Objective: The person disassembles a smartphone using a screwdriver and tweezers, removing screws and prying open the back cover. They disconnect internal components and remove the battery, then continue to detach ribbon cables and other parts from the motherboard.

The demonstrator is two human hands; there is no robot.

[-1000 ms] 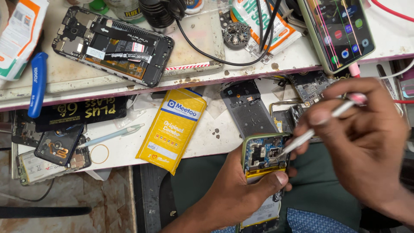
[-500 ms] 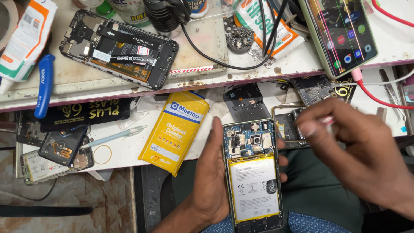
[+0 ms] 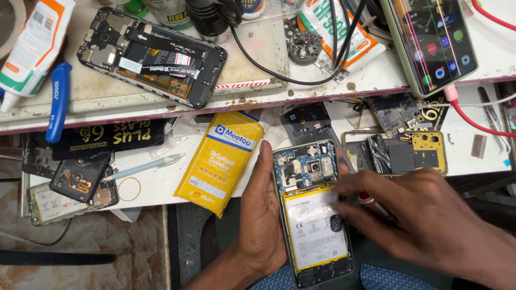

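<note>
Bare circuit board and a soft white battery are showing on that opened phone (image 3: 313, 212), so you've got your left hand (image 3: 262, 215) rightly cupping its stiff edge over your lap while your right hand (image 3: 430, 225) pinches a slim tool (image 3: 371, 203), go gentle.

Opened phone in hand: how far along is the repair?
Done: the back cover is off the opened phone, so its battery and circuit board lie bare. In hand: the left hand cradles the phone's left edge, and the right hand holds a thin tool over the battery, blurred. Left: the phone remains open, and loose parts lie on the bench.
</note>
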